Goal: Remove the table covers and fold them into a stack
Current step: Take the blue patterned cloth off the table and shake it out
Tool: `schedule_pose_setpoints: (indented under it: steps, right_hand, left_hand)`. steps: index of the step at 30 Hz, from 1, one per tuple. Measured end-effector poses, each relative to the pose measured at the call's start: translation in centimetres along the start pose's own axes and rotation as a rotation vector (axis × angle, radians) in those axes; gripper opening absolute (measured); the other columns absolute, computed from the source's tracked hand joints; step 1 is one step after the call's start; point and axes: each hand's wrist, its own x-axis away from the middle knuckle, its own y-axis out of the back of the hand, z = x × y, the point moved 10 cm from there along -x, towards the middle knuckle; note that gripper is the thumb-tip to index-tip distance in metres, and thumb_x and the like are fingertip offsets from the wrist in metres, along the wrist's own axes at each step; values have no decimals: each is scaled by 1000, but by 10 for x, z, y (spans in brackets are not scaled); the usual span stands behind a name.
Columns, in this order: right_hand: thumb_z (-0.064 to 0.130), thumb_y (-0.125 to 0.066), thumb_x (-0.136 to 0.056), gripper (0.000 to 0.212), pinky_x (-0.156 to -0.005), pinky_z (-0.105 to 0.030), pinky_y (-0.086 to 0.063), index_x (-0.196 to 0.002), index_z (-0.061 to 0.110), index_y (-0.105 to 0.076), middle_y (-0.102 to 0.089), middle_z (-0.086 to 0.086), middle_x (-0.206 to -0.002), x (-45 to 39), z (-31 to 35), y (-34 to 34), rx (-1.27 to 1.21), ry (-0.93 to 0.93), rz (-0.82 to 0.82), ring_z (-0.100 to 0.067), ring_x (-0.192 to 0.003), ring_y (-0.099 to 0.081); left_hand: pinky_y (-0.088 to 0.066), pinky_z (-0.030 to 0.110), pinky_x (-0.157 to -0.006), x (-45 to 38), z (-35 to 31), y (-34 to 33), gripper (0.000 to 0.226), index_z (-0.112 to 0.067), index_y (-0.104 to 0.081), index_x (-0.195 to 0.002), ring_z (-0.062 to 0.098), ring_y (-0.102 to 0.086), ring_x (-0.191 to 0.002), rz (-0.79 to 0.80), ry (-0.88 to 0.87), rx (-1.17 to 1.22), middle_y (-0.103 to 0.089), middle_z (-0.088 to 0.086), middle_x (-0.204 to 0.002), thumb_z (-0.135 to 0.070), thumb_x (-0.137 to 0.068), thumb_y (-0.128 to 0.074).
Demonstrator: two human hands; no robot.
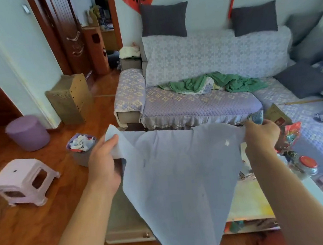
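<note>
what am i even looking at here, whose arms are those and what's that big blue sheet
There is no machine here. The single picture comes from a wide-angle camera worn on a person's head, looking forward and down, so the two bare arms are that person's own.

The left hand and the right hand each pinch an upper corner of a pale blue table cover, which hangs in the air between them and tapers to a point at the bottom.

Below it is a low table. On its right side sit a jar with a red lid and a red packet. Behind is a sofa with a crumpled green cloth on the seat. On the floor at left stand a white stool and a full waste bin.
</note>
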Motion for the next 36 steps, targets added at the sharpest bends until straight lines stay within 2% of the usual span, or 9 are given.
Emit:
schedule_pose_setpoints:
  steps: [8,12,16,20,24,27,29,32,36]
  right_hand:
    - [27,-56,-100,39,-49,-28,-28,-67,9,-45,-41,-2,-57,76,46,-41,197,356,159,-18,-53,-36]
    - [26,-50,-104,45,-48,-32,-20,-65,11,-34,-35,-2,-53,132,5,-50,212,400,297,-17,-50,-29]
    - [27,-50,-104,45,-48,-30,-22,-64,14,-32,-35,-1,-51,170,-42,-54,235,365,405,-15,-47,-33]
    - [28,-47,-103,40,-58,-32,-35,-67,11,-45,-47,-4,-64,156,-113,-26,141,-16,236,-16,-60,-44]
    - [32,-41,-104,38,-66,-39,-41,-80,7,-58,-60,-16,-82,131,-151,12,51,-321,24,-31,-70,-53]
    - [29,-38,-105,39,-72,-43,-42,-90,0,-60,-58,-19,-86,88,-96,53,85,-228,-223,-38,-85,-58]
    - [23,-41,-104,37,-67,-40,-31,-73,4,-49,-46,-11,-72,67,-29,65,64,28,-272,-35,-76,-51]
    - [18,-48,-100,42,-56,-37,-22,-62,17,-34,-33,4,-57,90,52,10,192,489,115,-14,-54,-30]
    - [26,-57,-97,28,-54,-27,-19,-72,25,-45,-46,4,-57,198,12,-77,366,837,672,-18,-55,-38]
  left_hand:
    - [-49,39,-81,37,71,-69,22,-14,-78,-93,31,-69,-92,294,121,-350,-75,20,-103,-8,-94,-57]
    - [-52,47,-100,51,127,-54,24,-19,-75,-106,25,-70,-105,316,166,-510,-77,1,-104,-10,-98,-55]
    - [-55,47,-97,58,143,-48,27,-28,-70,-113,17,-69,-102,374,104,-672,-75,-7,-106,-25,-91,-55]
    - [-47,40,-63,58,143,-37,12,-15,-65,-93,18,-54,-67,334,28,-828,-60,8,-76,-21,-94,-54]
    - [-47,36,-66,55,130,-25,9,-10,-60,-91,27,-57,-80,229,-72,-863,-60,10,-87,-18,-92,-56]
    - [-52,30,-77,53,118,-24,18,-30,-62,-95,6,-60,-90,208,-89,-798,-62,-5,-100,-13,-93,-58]
    - [-48,25,-72,49,114,-21,18,-31,-64,-94,1,-59,-82,217,-68,-777,-64,-10,-94,-14,-94,-58]
    - [-43,23,-61,42,114,-17,14,-13,-67,-88,10,-54,-68,248,-16,-738,-64,0,-75,-14,-96,-55]
    - [-58,34,-80,39,122,-32,19,-14,-72,-106,15,-72,-92,365,96,-563,-77,3,-100,-13,-100,-54]
